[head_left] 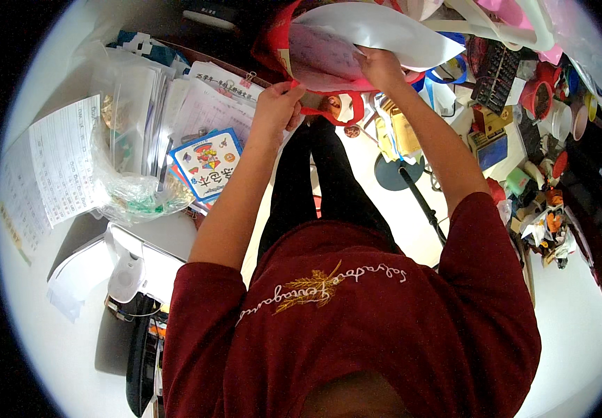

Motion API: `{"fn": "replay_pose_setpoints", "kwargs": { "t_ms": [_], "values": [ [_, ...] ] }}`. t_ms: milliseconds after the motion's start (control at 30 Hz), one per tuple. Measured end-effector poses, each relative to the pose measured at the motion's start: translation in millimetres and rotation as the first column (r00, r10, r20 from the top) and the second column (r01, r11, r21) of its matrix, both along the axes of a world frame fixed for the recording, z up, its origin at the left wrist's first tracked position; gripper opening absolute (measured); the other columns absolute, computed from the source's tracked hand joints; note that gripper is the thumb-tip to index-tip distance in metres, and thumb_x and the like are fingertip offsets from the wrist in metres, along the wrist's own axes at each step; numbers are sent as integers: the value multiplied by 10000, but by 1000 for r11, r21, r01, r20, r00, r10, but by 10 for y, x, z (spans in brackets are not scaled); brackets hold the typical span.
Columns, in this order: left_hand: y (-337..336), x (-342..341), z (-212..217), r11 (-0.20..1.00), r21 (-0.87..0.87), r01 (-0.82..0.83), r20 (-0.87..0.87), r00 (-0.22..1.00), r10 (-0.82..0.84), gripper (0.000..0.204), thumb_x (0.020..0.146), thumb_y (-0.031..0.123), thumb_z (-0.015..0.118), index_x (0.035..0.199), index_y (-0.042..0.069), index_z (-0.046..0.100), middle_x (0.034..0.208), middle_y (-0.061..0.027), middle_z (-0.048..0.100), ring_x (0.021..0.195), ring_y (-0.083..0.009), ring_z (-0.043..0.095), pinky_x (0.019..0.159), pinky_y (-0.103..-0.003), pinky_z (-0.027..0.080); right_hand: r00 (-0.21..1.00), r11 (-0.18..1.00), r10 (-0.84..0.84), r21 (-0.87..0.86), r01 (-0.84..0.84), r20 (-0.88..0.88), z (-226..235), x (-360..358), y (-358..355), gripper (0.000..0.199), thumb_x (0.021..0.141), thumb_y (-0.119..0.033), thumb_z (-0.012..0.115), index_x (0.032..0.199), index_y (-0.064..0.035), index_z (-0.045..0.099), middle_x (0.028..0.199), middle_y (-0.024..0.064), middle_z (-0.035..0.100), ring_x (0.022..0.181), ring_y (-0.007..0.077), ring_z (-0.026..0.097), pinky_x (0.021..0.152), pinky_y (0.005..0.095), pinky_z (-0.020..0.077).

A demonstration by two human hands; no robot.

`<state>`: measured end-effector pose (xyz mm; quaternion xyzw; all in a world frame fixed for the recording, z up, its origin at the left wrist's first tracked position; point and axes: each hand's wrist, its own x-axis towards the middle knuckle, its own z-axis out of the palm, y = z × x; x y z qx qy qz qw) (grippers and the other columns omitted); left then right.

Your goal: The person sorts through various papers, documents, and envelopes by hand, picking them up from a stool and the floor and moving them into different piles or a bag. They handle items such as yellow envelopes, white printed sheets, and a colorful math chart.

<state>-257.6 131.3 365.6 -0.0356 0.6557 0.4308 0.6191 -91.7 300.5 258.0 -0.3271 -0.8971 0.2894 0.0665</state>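
A red tote bag (271, 43) with a red strap hangs open at the top middle, in front of my legs. My left hand (280, 108) is closed on the red edge of the bag, near where the strap joins. Large white paper sheets (384, 29) stand in the bag's mouth and bow outward to the right. Against these sheets my right hand (382, 68) is closed, its thumb and fingers at their near side; the fingertips are partly hidden. The bag's lower part and whatever else lies inside do not show.
To the left are paper stacks (207, 104), a blue-edged booklet (207, 164) and a clear plastic bag (133, 191). On the right stand a black keyboard (496, 76), a red pot (539, 97) and assorted clutter. A black pole (419, 198) rises from a round base below my right forearm.
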Motion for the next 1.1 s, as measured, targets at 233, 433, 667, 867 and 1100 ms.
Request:
{"fn": "replay_pose_setpoints", "kwargs": {
  "t_ms": [233, 433, 667, 867, 1100],
  "values": [
    [-1, 0, -38, 999, 15, 43, -48, 998, -42, 172, 848, 215, 557, 783, 56, 546, 469, 18, 401, 341, -96, 348, 320, -254, 228, 980, 995, 45, -101, -26, 191, 61, 28, 141, 345, 834, -354, 476, 1009, -87, 606, 854, 201, 613, 805, 381, 582, 742, 466, 460],
    [-33, -12, -79, 999, 18, 49, -51, 998, -48, 161, 850, 203, 550, 786, 55, 548, 471, 16, 410, 351, -97, 375, 329, -253, 245, 993, 989, 28, -148, -10, 116, 201, 21, 47, 363, 844, -357, 466, 992, -55, 602, 882, 210, 607, 835, 378, 570, 770, 464, 443],
    [-32, -27, -76, 998, 60, 33, -19, 999, -32, 163, 854, 206, 542, 784, 59, 545, 485, 8, 441, 363, -97, 398, 343, -245, 270, 986, 976, 34, -219, 3, 165, 297, 31, 105, 458, 832, -370, 500, 1095, 5, 515, 1045, 248, 551, 989, 382, 512, 871, 418, 400],
    [-38, -31, -106, 997, 52, 62, -52, 997, -59, 163, 856, 213, 538, 781, 68, 541, 495, 8, 453, 369, -96, 408, 353, -247, 285, 986, 908, 23, -417, 48, 163, 215, 85, 226, 526, 810, -386, 539, 1144, 16, 487, 1103, 255, 530, 1034, 380, 499, 901, 386, 385],
    [-54, -33, -65, 994, 60, 91, -44, 995, -89, 140, 851, 197, 529, 785, 74, 539, 516, 2, 483, 390, -94, 436, 365, -237, 305, 977, 816, 36, -571, 93, 211, 551, -8, 251, 605, 784, -377, 588, 1217, 16, 432, 1160, 219, 522, 1072, 329, 498, 928, 372, 364]
  ]
}}
